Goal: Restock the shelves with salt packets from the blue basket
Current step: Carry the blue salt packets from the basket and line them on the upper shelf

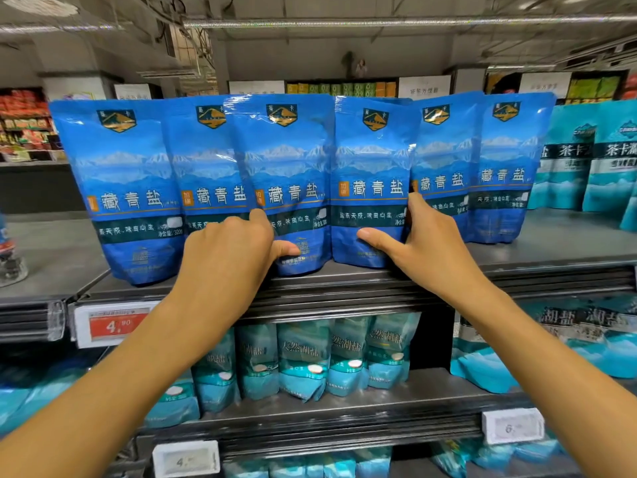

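At frame centre, the left hand (238, 243) pinches one salt packet (293, 188); the right hand (424, 236) clamps its neighbour (370, 181). Seat both upright on the top shelf (379, 281), bases level, labels forward.

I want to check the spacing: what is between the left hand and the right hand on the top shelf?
In the head view, the lower parts of two upright blue salt packets lie between the left hand and the right hand; each hand touches one.

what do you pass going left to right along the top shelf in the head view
Leftmost blue salt packet → left hand → packet gripped by the right hand → right hand → rightmost blue packet → teal packets
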